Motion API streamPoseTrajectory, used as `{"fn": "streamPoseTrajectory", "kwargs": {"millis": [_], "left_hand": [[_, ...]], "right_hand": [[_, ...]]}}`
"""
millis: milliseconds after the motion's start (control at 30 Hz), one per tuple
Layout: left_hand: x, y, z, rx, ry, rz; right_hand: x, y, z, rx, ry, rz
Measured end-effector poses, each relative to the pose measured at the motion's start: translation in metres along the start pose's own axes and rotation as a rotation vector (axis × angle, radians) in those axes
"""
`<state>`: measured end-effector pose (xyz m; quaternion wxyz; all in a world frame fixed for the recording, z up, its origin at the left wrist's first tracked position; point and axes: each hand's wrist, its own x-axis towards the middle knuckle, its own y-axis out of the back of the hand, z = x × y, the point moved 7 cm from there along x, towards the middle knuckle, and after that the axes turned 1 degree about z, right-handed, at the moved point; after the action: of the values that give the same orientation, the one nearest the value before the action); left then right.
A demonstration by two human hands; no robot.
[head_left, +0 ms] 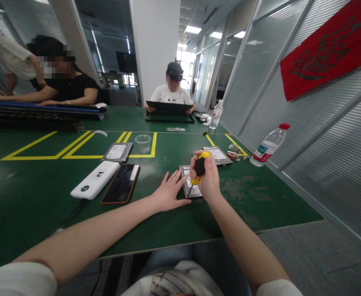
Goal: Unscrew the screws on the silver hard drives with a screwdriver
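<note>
My right hand point(209, 179) is closed around the yellow and black handle of a screwdriver point(200, 165). Its shaft slants down to the near left part of a hard drive point(186, 181) lying on the green table. My left hand point(169, 193) rests with fingers spread, the fingertips at the drive's left edge and the thumb along its near side. Part of the drive is hidden behind my right hand. Just beyond lies a second hard drive point(219, 155), and a third hard drive point(117, 152) sits to the left.
A white power bank point(95, 179) and a phone point(121, 183) lie left of my arm. A clear plastic cup point(143, 144) and tiny screws point(165, 159) are beyond. A water bottle point(269, 146) and a tape roll point(231, 155) stand right. Other people sit across the table.
</note>
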<state>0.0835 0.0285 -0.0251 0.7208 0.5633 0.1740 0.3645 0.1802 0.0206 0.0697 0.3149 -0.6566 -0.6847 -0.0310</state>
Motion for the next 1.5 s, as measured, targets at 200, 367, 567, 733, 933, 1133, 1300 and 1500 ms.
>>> {"fn": "streamPoseTrajectory", "kwargs": {"millis": [200,367,567,733,933,1133,1300,1500], "left_hand": [[0.0,0.0,0.0,0.001,0.004,-0.005],[0.0,0.001,0.001,-0.002,0.004,-0.01],[0.0,0.0,0.0,-0.001,0.01,-0.017],[0.001,-0.001,-0.001,0.004,0.007,-0.008],[0.001,0.0,0.001,0.005,0.008,-0.015],[0.001,0.0,0.001,-0.001,0.008,-0.009],[0.001,0.002,0.002,0.004,0.007,-0.013],[0.001,0.0,0.001,0.005,0.008,-0.021]], "right_hand": [[-0.001,-0.003,0.002,-0.011,0.004,-0.039],[-0.001,-0.003,0.004,-0.009,0.01,-0.045],[-0.003,-0.004,0.003,-0.016,0.044,-0.078],[-0.004,-0.001,-0.011,-0.232,0.102,-0.085],[-0.004,0.0,-0.01,-0.02,0.029,-0.012],[-0.003,-0.005,-0.009,-0.033,0.086,-0.061],[0.002,-0.003,-0.004,-0.015,-0.007,-0.048],[-0.005,-0.005,-0.009,0.023,0.099,-0.061]]}}
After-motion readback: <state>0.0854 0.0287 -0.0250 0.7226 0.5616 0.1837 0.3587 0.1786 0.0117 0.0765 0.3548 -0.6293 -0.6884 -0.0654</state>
